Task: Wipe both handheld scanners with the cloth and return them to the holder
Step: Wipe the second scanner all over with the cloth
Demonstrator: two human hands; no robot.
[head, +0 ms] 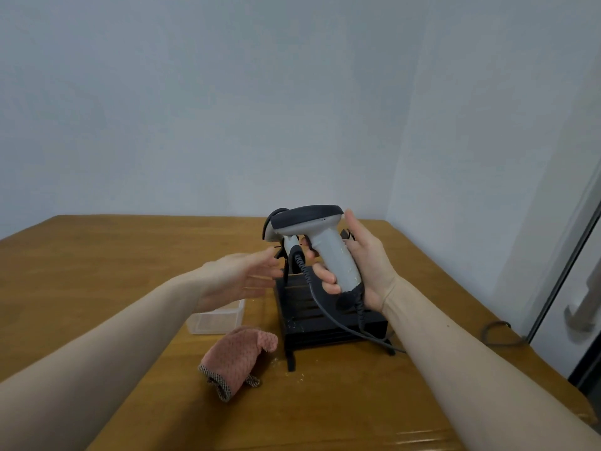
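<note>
Fingers (327, 275) of my right hand (364, 268) curl round the grey grip of a handheld scanner (320, 237), thumb stretched up beside its dark head, and I hold it in the air above the black holder (328, 317). Its coiled cord (325, 307) runs from the base of the grip down across the holder to the wooden surface (123, 249). My left hand (240, 276) hangs loose with straight, relaxed fingers, gripping nothing, just left of the holder and above a clear plastic box (216, 319). Behind the scanner I hold, a second scanner (286, 242) stands at the far end of the holder, mostly hidden, with its own coiled cord hanging from it; I cannot tell exactly how it sits there. On the surface in front of the holder's near left corner lies the crumpled pink cloth (239, 361), touching neither hand. At the right edge, another dark cord (497, 333) loops on the surface
</note>
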